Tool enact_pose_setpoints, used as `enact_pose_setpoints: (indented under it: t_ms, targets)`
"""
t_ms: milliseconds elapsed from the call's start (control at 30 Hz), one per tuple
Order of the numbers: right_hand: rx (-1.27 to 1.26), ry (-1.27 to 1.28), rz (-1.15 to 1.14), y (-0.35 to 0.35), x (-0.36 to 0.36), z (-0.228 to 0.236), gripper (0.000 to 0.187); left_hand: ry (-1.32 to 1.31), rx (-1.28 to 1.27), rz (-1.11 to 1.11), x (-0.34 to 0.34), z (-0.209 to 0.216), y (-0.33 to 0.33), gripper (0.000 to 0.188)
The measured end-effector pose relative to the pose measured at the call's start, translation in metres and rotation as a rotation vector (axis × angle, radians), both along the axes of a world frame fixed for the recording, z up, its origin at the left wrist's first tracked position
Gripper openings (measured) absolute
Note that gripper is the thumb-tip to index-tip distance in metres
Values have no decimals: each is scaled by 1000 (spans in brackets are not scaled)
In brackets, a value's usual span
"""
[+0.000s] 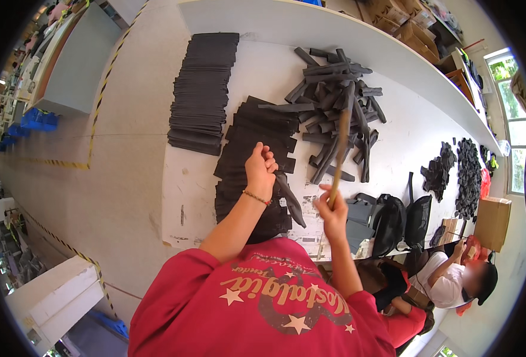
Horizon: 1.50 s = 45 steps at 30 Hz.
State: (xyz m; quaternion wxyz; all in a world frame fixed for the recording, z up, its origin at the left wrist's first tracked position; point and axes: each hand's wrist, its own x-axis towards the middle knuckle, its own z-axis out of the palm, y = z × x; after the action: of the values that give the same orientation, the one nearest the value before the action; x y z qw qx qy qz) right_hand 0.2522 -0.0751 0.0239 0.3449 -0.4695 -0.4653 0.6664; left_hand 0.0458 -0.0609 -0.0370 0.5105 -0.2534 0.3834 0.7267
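My left hand (260,171) is closed in a loose fist above a spread of flat black fabric pieces (254,128). A black fabric tube (291,201) hangs from the little-finger side of that fist, slanting down toward me. In my right hand (333,215) is a thin wooden stick (341,149), gripped near its lower end and pointing up and away; it is slightly smeared by motion. Beyond the stick lies a loose heap of rolled black fabric tubes (334,95). Farther left, a long, neat row of stacked flat black pieces (202,89) runs along the table.
The white table (182,202) has a raised board (310,18) along its far side. To the right lie black bags (391,220) and piles of small black pieces (468,178). A cardboard box (492,221) stands near a seated person in white (444,279).
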Motion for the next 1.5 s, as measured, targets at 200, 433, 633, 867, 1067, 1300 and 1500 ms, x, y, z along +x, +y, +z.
enact_pose_setpoints:
  t_ms: [200,433,633,867,1067,1300,1500]
  targets:
    - [37,-71,-11,-12,-24,-14,15,202,94,-500,33,14,4,25]
    - [120,-151,-115,27,-18,-8,10,438,388,-1198,50,41,-24,32]
    - [125,166,-628,96,-26,47,8,999,435,-1174,90,-20,-93,29]
    - [100,16,-133,71,-18,38,13,1192,304,-529,55,57,-28,12]
    - [244,-117,-215,63,-33,22,12,677,433,-1015,81,51,-45,24]
    - [-61,114,-54,59,-12,13,9,865,351,-619,34,45,-34,20]
    - [-61,36,129,43,-15,-9,11,357,363,-395,11,45,16,10]
